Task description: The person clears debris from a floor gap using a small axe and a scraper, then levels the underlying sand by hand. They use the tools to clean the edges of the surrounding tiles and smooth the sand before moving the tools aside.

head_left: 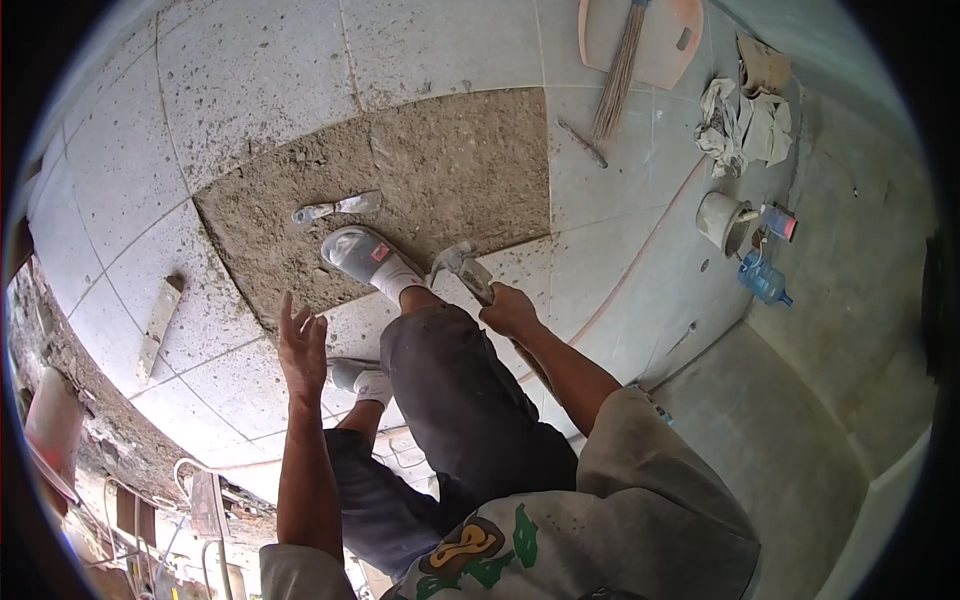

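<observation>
My right hand (510, 310) is closed around the handle of a hammer (462, 266), arm stretched forward past my knee, the head hanging over the edge of the bare mortar patch (440, 170). My left hand (301, 345) is raised, empty, fingers spread wide. I count one trowel (335, 209) on the mortar, one broom (618, 70), one dustpan (665, 40), one bucket (720, 218), one water bottle (765, 283).

1 head view, fisheye, looking steeply down, close over tiled floor (250, 80)
</observation>
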A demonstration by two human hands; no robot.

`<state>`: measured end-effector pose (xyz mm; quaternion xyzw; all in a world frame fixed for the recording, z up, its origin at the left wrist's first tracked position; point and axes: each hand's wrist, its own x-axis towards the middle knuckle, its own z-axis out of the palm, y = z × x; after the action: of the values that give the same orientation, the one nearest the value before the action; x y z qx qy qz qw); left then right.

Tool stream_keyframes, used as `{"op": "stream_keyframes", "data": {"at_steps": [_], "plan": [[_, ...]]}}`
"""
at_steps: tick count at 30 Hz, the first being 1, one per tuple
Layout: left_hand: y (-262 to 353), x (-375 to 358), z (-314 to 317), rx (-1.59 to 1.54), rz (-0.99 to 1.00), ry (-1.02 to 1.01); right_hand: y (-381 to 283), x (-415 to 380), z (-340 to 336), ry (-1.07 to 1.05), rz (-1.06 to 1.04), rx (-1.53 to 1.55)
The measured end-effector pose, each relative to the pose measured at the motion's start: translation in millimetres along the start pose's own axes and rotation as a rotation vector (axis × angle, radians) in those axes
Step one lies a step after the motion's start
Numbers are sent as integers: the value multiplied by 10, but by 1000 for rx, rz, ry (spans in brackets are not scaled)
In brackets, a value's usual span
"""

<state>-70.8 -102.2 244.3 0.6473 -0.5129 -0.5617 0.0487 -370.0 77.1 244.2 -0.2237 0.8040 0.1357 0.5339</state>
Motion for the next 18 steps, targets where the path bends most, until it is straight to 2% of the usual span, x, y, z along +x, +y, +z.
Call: {"op": "stream_keyframes", "data": {"at_steps": [1, 3, 5, 9, 11, 15, 18], "plan": [[64, -173, 59, -83, -43, -11, 120, -149, -74, 33, 43, 63], [241, -437, 90, -3, -91, -80, 395, -409, -236, 9, 84, 91], [465, -633, 160, 48, -69, -68, 718, -520, -369, -50, 209, 213], [1048, -792, 240, 57, -73, -82, 1033, -843, -841, -67, 212, 194], [1196, -853, 304, 52, -65, -78, 1179, -957, -1022, -134, 205, 73], [1443, -1033, 430, 96, -38, -49, 1541, -1270, -1309, -192, 189, 52], [1453, -1293, 609, -3, 38, 46, 1939, -1484, -1440, -105, 135, -37]]}}
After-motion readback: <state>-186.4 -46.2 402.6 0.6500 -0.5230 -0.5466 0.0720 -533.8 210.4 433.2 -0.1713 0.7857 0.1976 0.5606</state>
